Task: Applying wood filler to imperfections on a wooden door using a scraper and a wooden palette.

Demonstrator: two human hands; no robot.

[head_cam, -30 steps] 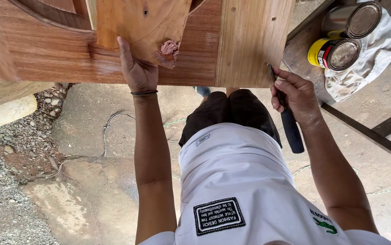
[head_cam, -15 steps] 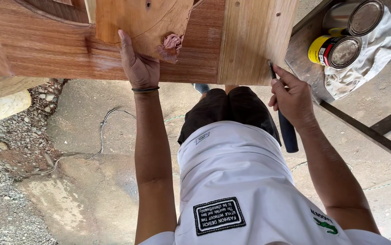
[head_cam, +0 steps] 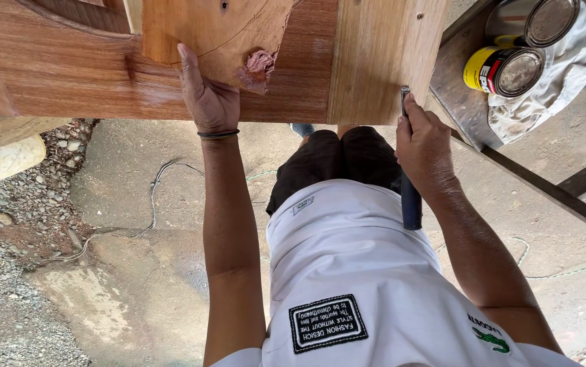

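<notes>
Right grip (head_cam: 423,146) closed on dark-handled tool (head_cam: 410,197) (raised to board edge (head_cam: 388,61)); left hand (head_cam: 208,98) unmoved, flat.

A yellow-and-red labelled round can (head_cam: 504,69) lies beside a silver can (head_cam: 534,22); a black rectangular patch (head_cam: 327,323) marks the shirt.

wood panel (head_cam: 55,75): reddish, glossy where wet. paler board (head_cam: 381,54): smooth, matt. tool handle (head_cam: 411,204): dark, smooth plastic. tins (head_cam: 507,68): shiny metal lids. cloth (head_cam: 551,102): white, crumpled. ground (head_cam: 7,299): rough gravel.
</notes>
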